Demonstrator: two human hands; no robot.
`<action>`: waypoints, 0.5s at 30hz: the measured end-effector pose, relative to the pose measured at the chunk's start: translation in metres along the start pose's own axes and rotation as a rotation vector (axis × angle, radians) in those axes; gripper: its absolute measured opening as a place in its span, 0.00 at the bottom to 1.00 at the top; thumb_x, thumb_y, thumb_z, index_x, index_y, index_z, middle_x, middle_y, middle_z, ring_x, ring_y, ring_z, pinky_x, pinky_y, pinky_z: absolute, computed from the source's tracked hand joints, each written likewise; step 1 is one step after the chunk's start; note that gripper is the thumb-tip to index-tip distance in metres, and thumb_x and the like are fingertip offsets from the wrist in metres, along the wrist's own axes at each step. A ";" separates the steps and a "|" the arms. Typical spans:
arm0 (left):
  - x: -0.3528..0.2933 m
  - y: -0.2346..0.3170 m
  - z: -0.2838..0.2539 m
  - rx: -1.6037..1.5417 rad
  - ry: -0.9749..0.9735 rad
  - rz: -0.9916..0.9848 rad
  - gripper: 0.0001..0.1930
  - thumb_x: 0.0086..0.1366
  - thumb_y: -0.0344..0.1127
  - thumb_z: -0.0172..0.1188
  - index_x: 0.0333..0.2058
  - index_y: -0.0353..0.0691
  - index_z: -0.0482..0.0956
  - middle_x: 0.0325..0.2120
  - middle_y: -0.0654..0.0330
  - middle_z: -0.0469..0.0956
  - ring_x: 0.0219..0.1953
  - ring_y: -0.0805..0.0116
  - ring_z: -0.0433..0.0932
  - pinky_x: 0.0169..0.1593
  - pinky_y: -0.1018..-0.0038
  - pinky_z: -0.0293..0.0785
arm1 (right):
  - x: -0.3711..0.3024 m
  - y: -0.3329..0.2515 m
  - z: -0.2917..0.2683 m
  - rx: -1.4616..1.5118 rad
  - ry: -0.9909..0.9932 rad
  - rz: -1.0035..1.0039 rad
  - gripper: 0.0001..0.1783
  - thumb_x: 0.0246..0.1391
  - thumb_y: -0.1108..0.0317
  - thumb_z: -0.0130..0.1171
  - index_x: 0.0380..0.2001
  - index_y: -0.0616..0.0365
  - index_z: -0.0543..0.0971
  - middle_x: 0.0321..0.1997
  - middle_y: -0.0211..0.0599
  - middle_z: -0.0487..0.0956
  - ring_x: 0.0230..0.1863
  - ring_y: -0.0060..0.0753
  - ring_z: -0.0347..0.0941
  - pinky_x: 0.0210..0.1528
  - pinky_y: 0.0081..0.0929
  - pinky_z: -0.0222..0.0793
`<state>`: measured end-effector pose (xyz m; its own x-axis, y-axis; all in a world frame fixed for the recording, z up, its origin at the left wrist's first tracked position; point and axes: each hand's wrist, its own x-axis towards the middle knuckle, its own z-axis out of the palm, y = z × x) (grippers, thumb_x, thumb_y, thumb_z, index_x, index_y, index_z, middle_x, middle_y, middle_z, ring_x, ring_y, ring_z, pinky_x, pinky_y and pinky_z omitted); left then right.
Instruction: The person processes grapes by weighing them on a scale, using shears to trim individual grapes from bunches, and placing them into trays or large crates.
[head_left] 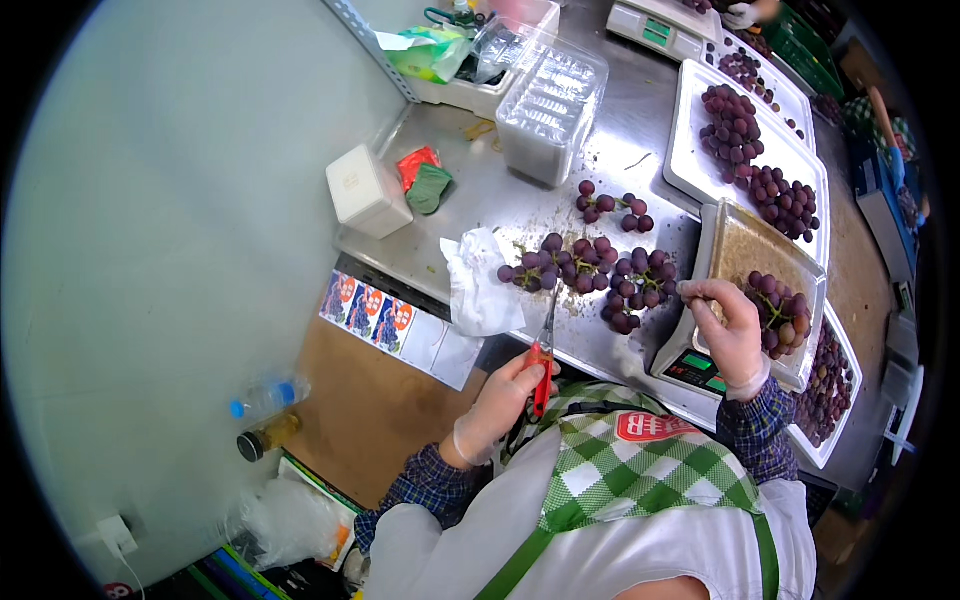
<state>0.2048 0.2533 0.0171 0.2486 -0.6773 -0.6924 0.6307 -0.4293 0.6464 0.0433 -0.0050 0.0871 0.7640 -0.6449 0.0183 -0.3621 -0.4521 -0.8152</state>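
My left hand (505,398), in a clear glove, is closed round the red handles of snips (542,372). Their blades point away from me, the tips close to a loose bunch of purple grapes (565,264) on the steel table (465,190). My right hand (732,330), also gloved, hovers over the near left corner of a scale (690,368). Its thumb and forefinger come together beside another grape bunch (640,285); anything between them is too small to make out. On the scale's tray (745,240) rests a third bunch (778,312). A small sprig of grapes (614,206) lies farther back.
White trays of grapes (690,140) line the right side. Clear plastic boxes (552,115) are stacked at the back, near a white box (368,192) and crumpled paper (482,280). Printed label sheets (385,322) hang past the table's left edge. Another person's gloved hand (740,16) is far right.
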 end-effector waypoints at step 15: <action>0.021 0.027 -0.027 0.041 -0.080 -0.072 0.18 0.70 0.39 0.47 0.51 0.33 0.73 0.42 0.59 0.78 0.40 0.70 0.78 0.47 0.74 0.73 | 0.052 0.021 0.028 -0.263 0.035 -0.009 0.09 0.51 0.72 0.61 0.37 0.58 0.81 0.32 0.42 0.79 0.34 0.43 0.77 0.38 0.31 0.72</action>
<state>0.2467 0.2433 0.0110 0.1429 -0.6890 -0.7106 0.6138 -0.5015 0.6097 0.0904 -0.0307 0.0551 0.7507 -0.6589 0.0481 -0.4856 -0.5996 -0.6362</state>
